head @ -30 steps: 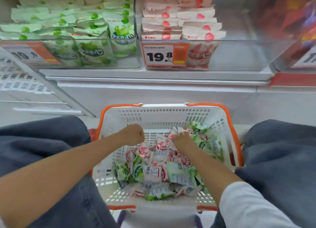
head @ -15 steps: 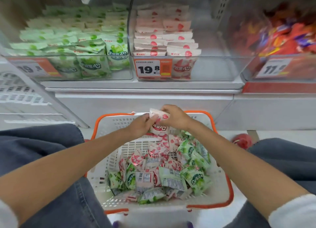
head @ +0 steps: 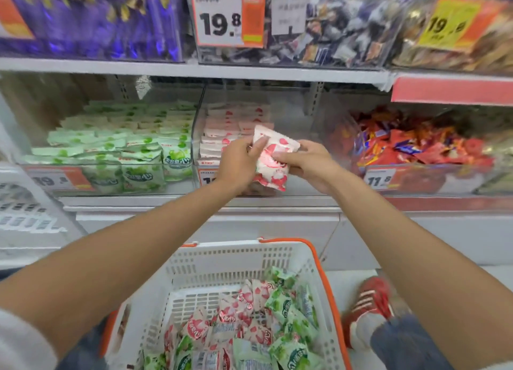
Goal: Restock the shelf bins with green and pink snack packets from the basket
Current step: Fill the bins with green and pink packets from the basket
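Note:
Both hands hold a small stack of pink snack packets [head: 273, 158] in front of the clear pink-packet bin [head: 294, 119]. My left hand [head: 240, 163] grips the stack's left side and my right hand [head: 308, 161] pinches its right side. To the left, the green-packet bin [head: 116, 144] is filled with neat rows of green packets. Below, the white basket with an orange rim [head: 313, 261] contains mixed green and pink packets [head: 249, 328].
A bin of red and orange sweets [head: 416, 144] sits to the right of the pink bin. The upper shelf [head: 194, 70] carries purple and dark packets with price tags. A red shoe [head: 369, 303] stands on the floor right of the basket.
Both hands lifted the pink packets from above the basket up to the front of the pink bin. The view tilted upward, revealing the upper shelf.

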Demonstrator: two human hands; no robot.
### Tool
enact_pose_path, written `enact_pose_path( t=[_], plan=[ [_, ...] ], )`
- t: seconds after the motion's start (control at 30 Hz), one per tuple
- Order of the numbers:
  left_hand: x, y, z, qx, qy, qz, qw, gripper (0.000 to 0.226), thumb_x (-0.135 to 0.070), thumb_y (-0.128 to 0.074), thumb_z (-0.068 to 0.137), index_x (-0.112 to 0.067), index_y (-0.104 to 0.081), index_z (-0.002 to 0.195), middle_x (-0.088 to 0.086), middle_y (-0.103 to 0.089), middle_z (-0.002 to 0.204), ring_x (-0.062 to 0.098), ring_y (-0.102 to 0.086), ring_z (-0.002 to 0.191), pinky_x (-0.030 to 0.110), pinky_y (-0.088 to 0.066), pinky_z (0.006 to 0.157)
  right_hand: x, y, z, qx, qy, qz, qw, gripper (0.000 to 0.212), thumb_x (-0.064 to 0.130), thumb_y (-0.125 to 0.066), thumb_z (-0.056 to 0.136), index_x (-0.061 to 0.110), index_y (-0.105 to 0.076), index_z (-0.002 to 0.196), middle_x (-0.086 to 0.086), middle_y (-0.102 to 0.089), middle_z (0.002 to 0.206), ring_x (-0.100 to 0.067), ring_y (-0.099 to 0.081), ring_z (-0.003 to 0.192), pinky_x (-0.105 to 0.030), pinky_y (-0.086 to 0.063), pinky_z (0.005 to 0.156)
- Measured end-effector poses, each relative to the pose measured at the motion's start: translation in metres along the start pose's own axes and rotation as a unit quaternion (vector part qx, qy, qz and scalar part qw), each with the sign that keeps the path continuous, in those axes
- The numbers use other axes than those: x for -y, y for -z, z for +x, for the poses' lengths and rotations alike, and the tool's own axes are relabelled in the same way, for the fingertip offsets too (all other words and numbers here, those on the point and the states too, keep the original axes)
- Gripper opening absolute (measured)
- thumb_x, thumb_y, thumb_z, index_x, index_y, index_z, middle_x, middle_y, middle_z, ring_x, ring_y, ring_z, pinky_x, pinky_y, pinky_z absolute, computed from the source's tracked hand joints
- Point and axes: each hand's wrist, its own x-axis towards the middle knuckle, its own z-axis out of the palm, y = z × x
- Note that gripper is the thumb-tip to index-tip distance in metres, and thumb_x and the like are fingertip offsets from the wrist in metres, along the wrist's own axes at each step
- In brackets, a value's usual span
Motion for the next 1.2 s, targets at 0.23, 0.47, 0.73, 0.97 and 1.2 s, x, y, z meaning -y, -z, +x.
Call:
enact_pose_path(
  t=[0.23, 0.47, 0.73, 0.97, 1.2],
  plan=[
    [0.026, -0.031, 0.107, 0.145, 0.014, 0.213, 0.966, 0.042, -0.041, -0.037, 0.103, -0.010, -0.057, 0.122, 0.013, -0.064, 0.118, 0.030, -0.058, 0.102, 0.039, -0.047, 0.088, 0.006, 0.063, 0.105, -0.227, 0.049, -0.045, 0.972, 0.030, 0.003, -0.082, 0.072, 0.008, -0.063, 0.094, -0.012, -0.070, 0.101, -0.026, -0.069, 0.089, -0.031, -0.058, 0.072],
    [0.058, -0.047, 0.144, 0.285, -0.003, 0.372, 0.883, 0.067, -0.067, -0.007, 0.095, -0.037, 0.002, 0.154, -0.006, 0.011, 0.163, 0.023, 0.008, 0.151, 0.048, 0.008, 0.118, -0.021, 0.057, 0.223, -0.202, 0.016, -0.134, 0.970, 0.056, 0.012, -0.077, 0.078, 0.008, -0.056, 0.130, -0.008, -0.064, 0.119, -0.025, -0.064, 0.108, -0.024, -0.052, 0.072],
    [0.070, -0.047, 0.145, 0.254, -0.030, 0.392, 0.884, 0.074, -0.073, -0.008, 0.090, -0.036, -0.007, 0.155, -0.009, -0.001, 0.164, 0.022, -0.005, 0.151, 0.054, -0.001, 0.119, -0.048, 0.053, 0.262, -0.222, -0.001, -0.199, 0.954, 0.049, 0.025, -0.069, 0.080, 0.007, -0.059, 0.124, -0.006, -0.068, 0.113, -0.024, -0.065, 0.102, -0.031, -0.053, 0.084],
    [0.069, -0.047, 0.143, 0.246, -0.038, 0.387, 0.888, 0.070, -0.071, -0.011, 0.092, -0.037, -0.010, 0.154, -0.008, -0.004, 0.164, 0.022, -0.007, 0.150, 0.054, -0.002, 0.119, -0.048, 0.053, 0.264, -0.296, 0.009, -0.153, 0.943, 0.019, 0.010, -0.061, 0.088, 0.003, -0.066, 0.106, -0.012, -0.070, 0.106, -0.025, -0.066, 0.096, -0.033, -0.055, 0.079],
    [0.072, -0.049, 0.145, 0.226, -0.055, 0.379, 0.896, 0.067, -0.068, -0.016, 0.093, -0.036, -0.016, 0.152, -0.006, -0.013, 0.163, 0.022, -0.015, 0.149, 0.054, -0.007, 0.119, -0.049, 0.050, 0.256, -0.276, -0.001, -0.165, 0.947, 0.026, 0.021, -0.072, 0.087, 0.008, -0.068, 0.109, -0.008, -0.069, 0.110, -0.019, -0.061, 0.091, -0.021, -0.043, 0.075]
  ],
)
